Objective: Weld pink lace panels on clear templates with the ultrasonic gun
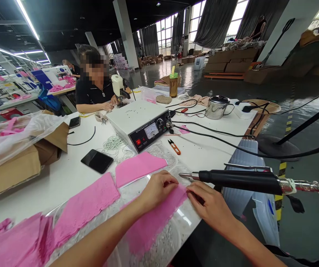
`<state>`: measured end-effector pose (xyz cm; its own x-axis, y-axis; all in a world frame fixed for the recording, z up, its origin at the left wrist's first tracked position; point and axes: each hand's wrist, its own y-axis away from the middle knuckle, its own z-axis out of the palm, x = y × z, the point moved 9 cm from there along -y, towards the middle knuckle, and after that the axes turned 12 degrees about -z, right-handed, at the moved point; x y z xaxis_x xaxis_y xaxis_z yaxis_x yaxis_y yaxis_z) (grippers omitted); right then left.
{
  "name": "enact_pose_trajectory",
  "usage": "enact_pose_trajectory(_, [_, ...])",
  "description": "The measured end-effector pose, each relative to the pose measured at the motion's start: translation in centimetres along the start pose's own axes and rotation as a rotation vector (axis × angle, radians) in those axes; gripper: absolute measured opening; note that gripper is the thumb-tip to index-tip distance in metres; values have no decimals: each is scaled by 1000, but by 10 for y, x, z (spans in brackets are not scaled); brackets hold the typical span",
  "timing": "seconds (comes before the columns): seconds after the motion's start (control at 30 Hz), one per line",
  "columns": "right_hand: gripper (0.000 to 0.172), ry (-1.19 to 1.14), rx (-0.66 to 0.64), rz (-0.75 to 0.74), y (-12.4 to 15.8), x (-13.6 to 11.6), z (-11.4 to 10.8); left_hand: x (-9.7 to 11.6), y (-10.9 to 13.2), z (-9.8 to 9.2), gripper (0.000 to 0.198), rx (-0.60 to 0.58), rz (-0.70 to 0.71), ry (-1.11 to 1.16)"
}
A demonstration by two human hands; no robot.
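Your left hand (161, 187) and right hand (211, 202) pinch the pink fabric (155, 220) along its far edge; black handpiece (239, 180) sits just above right fingers.

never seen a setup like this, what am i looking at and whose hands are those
There is one picture, taken by a camera on a person's head, looking forward and down. The bare hands in front are that person's own: the left hand and right hand pinch the upper edge of a pink cloth piece.

Just beyond the fingers is the metal tip of a black pen-shaped tool, which neither hand holds.

On the white table are more pink pieces, a black phone, orange-handled snips, a lidded metal mug and a white box with a dial and red switch. Across the table, a co-worker sits at another machine.
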<state>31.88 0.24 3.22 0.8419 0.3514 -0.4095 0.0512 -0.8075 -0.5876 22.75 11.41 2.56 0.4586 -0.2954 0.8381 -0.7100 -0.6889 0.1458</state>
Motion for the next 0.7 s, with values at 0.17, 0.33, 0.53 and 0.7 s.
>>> enact_pose_trajectory(0.17, [18, 39, 31, -46, 2, -1, -1, -12, 11, -21, 10, -41, -109, 156])
enact_pose_trajectory(0.33, [11, 47, 158, -134, 3, -21, -20, -26, 52, -57, 24, -51, -190, 326])
enact_pose_trajectory(0.53, [16, -65, 93, -334, -9, -94, 0, -47, 127, -104, 47, 63, -247, 455])
enact_pose_trajectory(0.7, [21, -50, -19, -490, -13, -149, 64, -74, 192, -127, 46, 163, -293, 493])
